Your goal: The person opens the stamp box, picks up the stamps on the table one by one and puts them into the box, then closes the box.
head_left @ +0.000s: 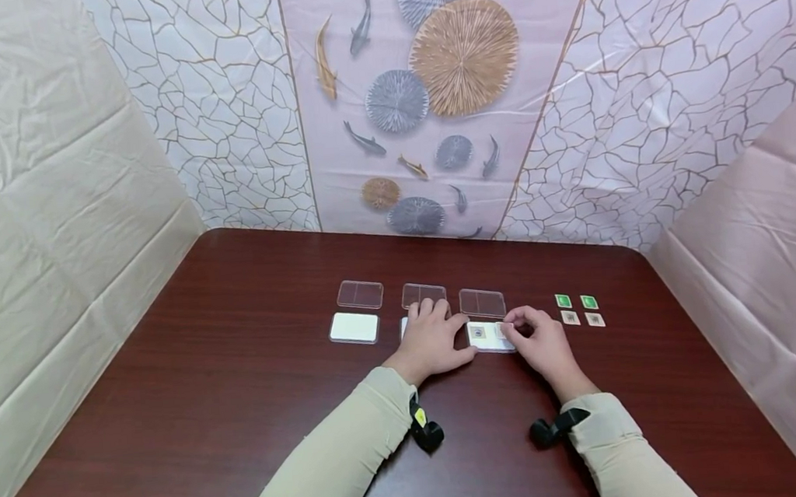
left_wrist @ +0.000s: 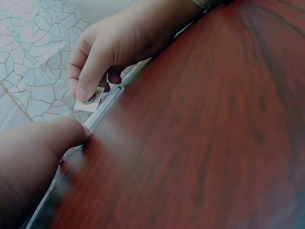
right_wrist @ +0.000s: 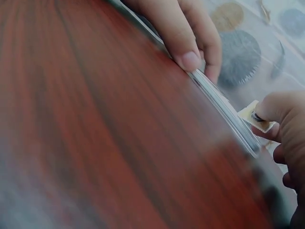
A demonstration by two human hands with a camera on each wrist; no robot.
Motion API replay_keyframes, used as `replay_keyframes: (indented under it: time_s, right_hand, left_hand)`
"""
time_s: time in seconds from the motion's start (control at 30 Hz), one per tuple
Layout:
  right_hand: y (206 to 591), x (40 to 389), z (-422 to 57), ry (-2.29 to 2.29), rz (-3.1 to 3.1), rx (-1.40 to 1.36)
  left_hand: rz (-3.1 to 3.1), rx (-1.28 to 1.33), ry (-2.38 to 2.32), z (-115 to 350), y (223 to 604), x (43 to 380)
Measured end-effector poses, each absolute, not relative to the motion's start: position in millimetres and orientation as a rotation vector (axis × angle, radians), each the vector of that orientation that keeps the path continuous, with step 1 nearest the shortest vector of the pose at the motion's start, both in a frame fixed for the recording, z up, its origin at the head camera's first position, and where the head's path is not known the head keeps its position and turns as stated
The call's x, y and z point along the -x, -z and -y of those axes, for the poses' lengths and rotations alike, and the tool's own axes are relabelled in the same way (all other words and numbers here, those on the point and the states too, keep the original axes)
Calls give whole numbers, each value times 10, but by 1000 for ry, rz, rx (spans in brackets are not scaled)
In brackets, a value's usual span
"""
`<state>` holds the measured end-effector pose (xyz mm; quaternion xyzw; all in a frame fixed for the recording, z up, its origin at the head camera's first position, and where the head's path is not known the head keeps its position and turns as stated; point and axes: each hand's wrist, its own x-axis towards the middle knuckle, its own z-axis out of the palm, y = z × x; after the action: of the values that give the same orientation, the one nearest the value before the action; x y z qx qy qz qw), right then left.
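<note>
The right hand pinches a small, square, cream paper piece at the right end of a flat, rectangular white case; the left hand, thumb spread wide, touches its left end. A clear, rectangular plastic tray lies between it and the brown wooden table's far edge.

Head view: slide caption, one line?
Right grip pinches a small pale square card over a flat white rectangular case; left grip holds its left end.
</note>
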<state>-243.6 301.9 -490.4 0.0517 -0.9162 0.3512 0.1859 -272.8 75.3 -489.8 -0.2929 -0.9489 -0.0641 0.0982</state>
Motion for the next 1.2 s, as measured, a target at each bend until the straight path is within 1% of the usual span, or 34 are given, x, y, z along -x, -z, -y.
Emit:
replay_keyframes:
  time_s: [0.37, 1.0, 1.2]
  right_hand:
    - [4909, 2464, -2978, -835, 2629, -270]
    - [4917, 2478, -2971, -789, 2612, -299]
    - [4909, 2624, -3046, -822, 2593, -323]
  left_hand:
    - [2821, 870, 193, -755, 4881, 2726]
    - [2832, 867, 187, -752, 4886, 2735]
    - [2837, 869, 191, -754, 4890, 2740]
